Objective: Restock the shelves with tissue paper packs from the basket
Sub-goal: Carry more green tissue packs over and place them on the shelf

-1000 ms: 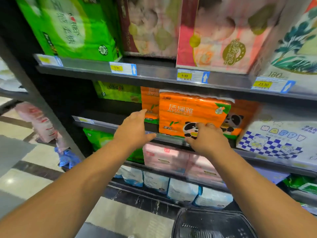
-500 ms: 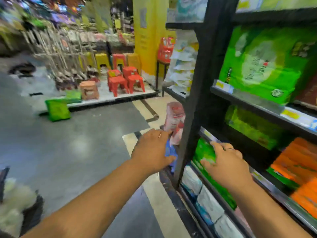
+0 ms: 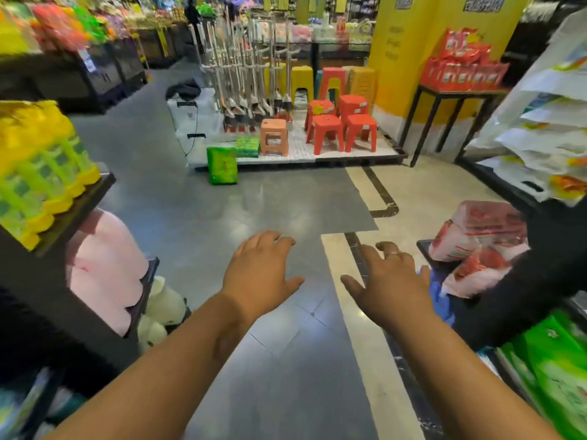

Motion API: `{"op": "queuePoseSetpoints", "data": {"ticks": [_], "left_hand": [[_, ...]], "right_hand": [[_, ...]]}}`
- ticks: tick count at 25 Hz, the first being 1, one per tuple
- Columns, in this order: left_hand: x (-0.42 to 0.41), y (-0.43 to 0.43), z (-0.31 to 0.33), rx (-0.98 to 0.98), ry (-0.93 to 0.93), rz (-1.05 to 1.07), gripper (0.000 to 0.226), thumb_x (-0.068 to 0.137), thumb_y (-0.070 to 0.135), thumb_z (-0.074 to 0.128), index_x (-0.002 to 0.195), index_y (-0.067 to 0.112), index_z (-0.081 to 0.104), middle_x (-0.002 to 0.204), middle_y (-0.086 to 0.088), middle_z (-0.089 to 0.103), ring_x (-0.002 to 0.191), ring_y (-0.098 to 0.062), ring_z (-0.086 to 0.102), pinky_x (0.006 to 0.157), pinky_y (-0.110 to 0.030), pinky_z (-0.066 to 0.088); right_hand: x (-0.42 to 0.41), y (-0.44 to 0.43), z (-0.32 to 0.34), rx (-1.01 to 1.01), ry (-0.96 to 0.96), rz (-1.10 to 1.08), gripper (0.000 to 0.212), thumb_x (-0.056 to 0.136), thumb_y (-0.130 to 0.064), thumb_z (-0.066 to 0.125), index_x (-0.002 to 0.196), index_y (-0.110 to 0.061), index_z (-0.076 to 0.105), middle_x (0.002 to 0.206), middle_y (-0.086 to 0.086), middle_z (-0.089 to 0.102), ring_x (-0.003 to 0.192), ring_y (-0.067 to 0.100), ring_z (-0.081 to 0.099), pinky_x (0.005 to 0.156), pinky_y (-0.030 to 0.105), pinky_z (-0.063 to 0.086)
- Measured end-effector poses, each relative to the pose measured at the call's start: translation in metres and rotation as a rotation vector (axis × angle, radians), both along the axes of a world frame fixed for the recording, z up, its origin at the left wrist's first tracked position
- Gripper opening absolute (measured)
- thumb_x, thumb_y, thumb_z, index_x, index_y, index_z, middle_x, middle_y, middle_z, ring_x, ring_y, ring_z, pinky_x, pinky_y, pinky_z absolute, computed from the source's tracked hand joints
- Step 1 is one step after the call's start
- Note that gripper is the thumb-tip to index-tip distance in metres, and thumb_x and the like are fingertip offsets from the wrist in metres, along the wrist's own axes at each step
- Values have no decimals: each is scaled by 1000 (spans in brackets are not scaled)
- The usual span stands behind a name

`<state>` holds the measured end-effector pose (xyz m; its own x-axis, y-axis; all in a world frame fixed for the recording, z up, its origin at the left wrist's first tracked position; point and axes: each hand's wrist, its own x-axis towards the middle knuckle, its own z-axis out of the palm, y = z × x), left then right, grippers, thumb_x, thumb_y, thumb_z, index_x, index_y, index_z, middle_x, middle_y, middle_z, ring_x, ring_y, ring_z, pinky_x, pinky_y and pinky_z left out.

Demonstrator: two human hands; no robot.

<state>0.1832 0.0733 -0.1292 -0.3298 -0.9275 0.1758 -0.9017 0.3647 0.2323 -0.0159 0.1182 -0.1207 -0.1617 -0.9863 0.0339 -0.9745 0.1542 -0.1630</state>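
Green tissue packs [image 3: 556, 379] lie on the shelf [image 3: 546, 249] at lower right, with pink-and-red packs [image 3: 482, 230] piled at its end; the basket is out of view; the left hand [image 3: 259, 271] and right hand [image 3: 387, 281] hover over the aisle floor, fingers loosely spread, holding nothing; this looks like a gap between packs, so the next move calls for finding the basket and gripping a fresh pack.

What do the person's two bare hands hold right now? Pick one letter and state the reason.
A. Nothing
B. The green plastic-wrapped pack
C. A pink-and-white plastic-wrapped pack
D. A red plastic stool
A: the left hand and the right hand both hover over the grey floor with fingers spread, and neither touches or grips anything.
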Motion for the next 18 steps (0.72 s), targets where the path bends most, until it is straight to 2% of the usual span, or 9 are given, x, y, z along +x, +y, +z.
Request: {"op": "queuePoseSetpoints", "data": {"ticks": [3,6,11,18], "left_hand": [[39,-52,-11,92,63,77,71,86,57,55,146,30,28,146,4,35,128,-21,44,103,-34,36],[67,-110,-27,97,126,134,74,81,60,55,143,24,38,139,-2,45,121,-26,50,97,-38,45],[85,-248,-38,140,44,289,71,86,55,58,145,31,27,147,4,35,132,-21,37,103,-38,40],[105,-429,-26,95,60,390,76,85,56,58,147,29,24,146,4,37,132,-20,37,107,-34,35]], "right_hand": [[37,-68,-6,-4,-61,73,63,89,-59,46,144,-34,29,149,5,30,133,30,35,106,47,33],[58,-140,-20,2,-120,147,63,88,-58,50,143,-33,32,149,4,31,131,29,38,103,44,38],[76,-302,-38,47,-128,276,65,88,-59,49,145,-35,28,151,0,29,134,25,35,107,45,33],[92,-527,-26,130,-101,473,67,87,-56,53,145,-34,27,149,1,28,131,26,36,104,43,38]]}}
